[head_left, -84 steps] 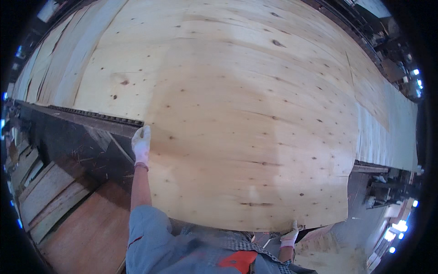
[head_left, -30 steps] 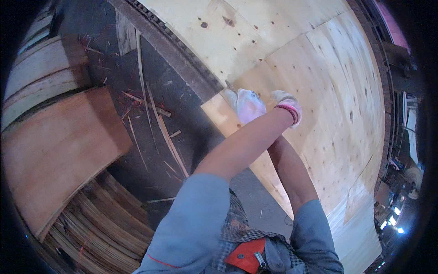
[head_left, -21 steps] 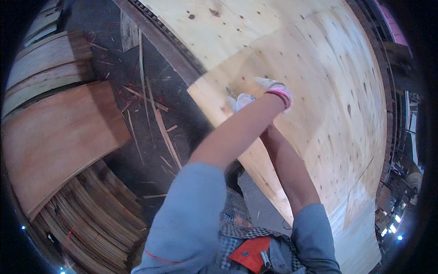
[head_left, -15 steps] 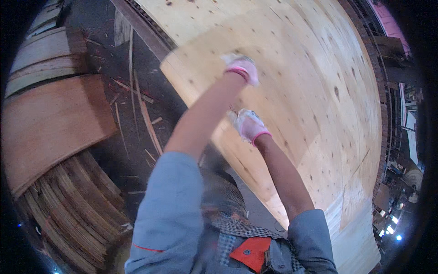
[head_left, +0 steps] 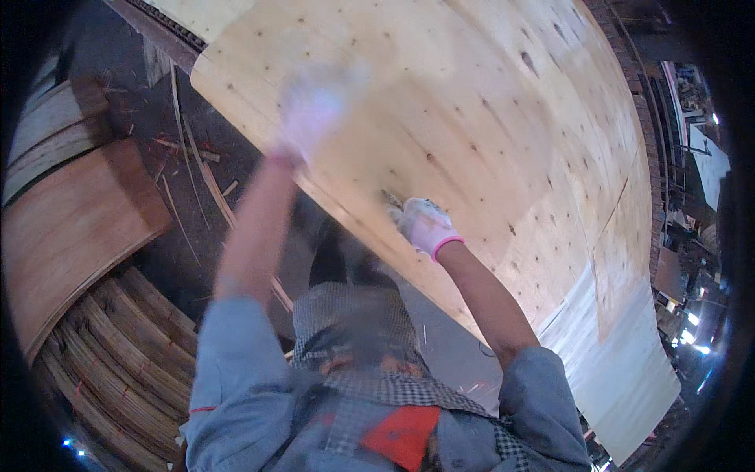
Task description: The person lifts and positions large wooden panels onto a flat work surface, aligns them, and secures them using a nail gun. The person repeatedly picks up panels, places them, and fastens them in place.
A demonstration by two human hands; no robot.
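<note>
Head view: gloved right hand (head_left: 425,226) grips veneer sheet (head_left: 472,134) edge; left hand (head_left: 311,106) blurred on sheet, grip unclear

Dark floor (head_left: 236,228) littered with wood strips at 10 o'clock. Stacked brown boards (head_left: 71,228) at 9 o'clock. Bright lamps (head_left: 696,330) and cluttered machinery (head_left: 684,94) at 3 o'clock.

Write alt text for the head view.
A person in white gloves handles a large pale veneer sheet: the right hand grips its near edge, the blurred left hand lies against its face. Reddish-brown boards are stacked at left, over a dark floor strewn with splinters.
</note>
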